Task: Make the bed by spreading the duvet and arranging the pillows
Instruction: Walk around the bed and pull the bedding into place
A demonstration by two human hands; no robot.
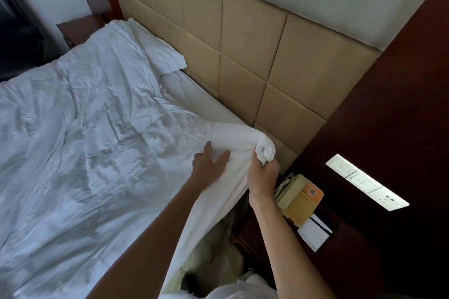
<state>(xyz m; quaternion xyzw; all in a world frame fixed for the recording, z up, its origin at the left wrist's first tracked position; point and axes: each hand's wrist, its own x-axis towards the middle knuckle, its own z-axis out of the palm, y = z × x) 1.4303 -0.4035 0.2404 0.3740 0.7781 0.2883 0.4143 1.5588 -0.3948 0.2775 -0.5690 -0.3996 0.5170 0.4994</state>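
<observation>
Soft, light, floppy duvet (92,114): corner bunched in right hand (263,173), left hand (210,161) spread flat just beside; likely best gripped at corners

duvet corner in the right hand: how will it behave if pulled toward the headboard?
Probably floppy: the duvet bunches where the right hand grips its corner and hangs limp off the bed edge. Likely light, since one hand lifts it. It may drag wrinkles along; the left hand lying flat on it could steady it.
</observation>
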